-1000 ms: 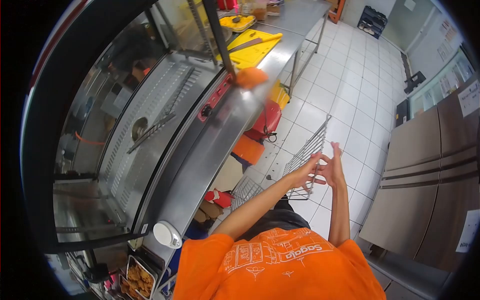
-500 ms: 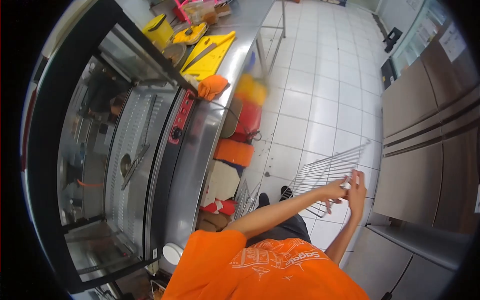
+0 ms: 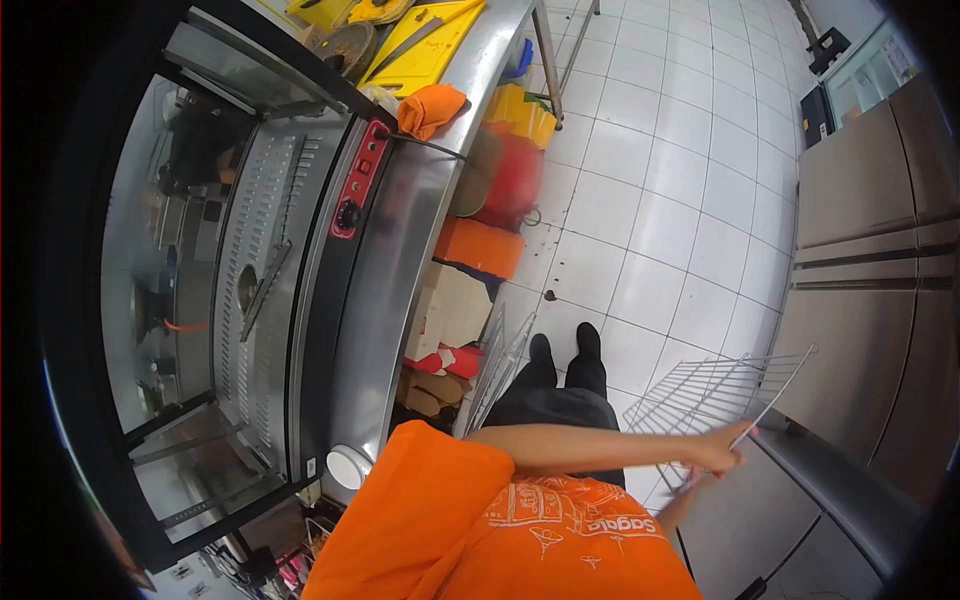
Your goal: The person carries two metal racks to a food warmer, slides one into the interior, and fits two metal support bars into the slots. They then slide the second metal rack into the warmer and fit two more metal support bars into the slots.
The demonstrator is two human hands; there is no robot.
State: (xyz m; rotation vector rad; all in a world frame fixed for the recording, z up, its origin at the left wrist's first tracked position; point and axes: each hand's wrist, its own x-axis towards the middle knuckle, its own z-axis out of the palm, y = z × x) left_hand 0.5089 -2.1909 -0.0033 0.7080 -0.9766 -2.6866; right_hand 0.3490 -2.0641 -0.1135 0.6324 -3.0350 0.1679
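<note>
At the far left, a crumpled orange cloth (image 3: 431, 110) lies near a yellow rectangular board (image 3: 434, 55) bearing a long grey knife (image 3: 405, 47), with brown-grey metal doors (image 3: 858, 190) at right.

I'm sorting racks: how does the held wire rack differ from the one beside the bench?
The held rack is in the left hand; the bench-side rack is in neither hand. The held rack shows a broad face, while the bench-side rack looks narrow, seen at a slant. Both are metal wire.
</note>
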